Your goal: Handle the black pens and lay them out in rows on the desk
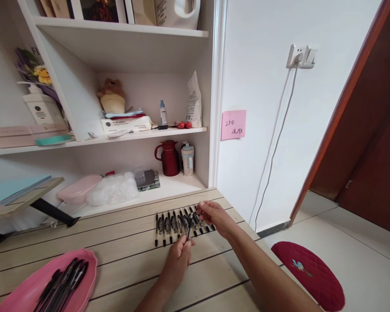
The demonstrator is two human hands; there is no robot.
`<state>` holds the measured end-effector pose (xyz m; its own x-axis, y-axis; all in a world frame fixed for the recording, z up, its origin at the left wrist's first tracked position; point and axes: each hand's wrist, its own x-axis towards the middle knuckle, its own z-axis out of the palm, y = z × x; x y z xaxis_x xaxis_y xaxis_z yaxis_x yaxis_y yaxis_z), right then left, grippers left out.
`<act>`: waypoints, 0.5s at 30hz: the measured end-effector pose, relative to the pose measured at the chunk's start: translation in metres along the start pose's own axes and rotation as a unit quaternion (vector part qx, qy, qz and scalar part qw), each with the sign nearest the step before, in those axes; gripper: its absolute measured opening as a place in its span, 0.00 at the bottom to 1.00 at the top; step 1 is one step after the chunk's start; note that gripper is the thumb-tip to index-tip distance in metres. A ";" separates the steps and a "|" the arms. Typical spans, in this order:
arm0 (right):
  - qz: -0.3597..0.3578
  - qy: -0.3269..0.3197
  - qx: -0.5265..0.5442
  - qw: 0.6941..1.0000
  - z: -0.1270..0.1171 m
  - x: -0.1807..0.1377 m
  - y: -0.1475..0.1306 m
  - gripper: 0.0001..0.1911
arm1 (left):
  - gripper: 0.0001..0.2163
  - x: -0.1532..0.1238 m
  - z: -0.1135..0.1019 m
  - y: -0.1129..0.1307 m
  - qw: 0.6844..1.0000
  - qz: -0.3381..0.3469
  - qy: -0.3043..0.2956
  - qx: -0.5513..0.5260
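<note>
A row of black pens (171, 225) lies side by side on the slatted wooden table (123, 268), their tips pointing away from me. Several have clear barrels, and dark oval pieces show between them. My left hand (179, 256) is closed around the lower end of a black pen (190, 225), which is raised over the row. Just right of that pen's upper end, my right hand (212, 213) is curled with thumb and fingers together above the row's right part. What its fingertips hold, if anything, I cannot make out.
A pink dish (91, 277) with several black pens (66, 281) stands at the lower left. Behind the table are white shelves (126, 139) with a red jug (169, 158) and a cup (187, 159). A red stool (308, 273) stands right.
</note>
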<state>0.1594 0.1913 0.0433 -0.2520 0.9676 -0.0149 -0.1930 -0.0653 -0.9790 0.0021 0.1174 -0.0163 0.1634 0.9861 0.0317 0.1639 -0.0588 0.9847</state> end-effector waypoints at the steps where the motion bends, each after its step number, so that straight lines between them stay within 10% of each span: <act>1: -0.008 0.024 0.005 1.000 -0.004 0.001 -0.002 0.19 | 0.14 0.000 0.000 0.000 1.000 -0.001 -0.002 0.000; 9: 0.012 -0.076 -0.040 0.996 0.003 0.000 0.007 0.18 | 0.14 0.001 -0.001 -0.002 1.000 -0.014 -0.010 -0.011; 15: -0.020 -0.034 -0.026 0.999 0.017 -0.001 0.019 0.17 | 0.14 0.001 -0.001 0.001 1.000 -0.011 -0.009 -0.014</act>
<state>0.1399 0.1853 0.0277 -0.3101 0.9500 0.0359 -0.1545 -0.0131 -0.9879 0.0018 0.1180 -0.0155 0.1774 0.9841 0.0065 0.1411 -0.0320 0.9895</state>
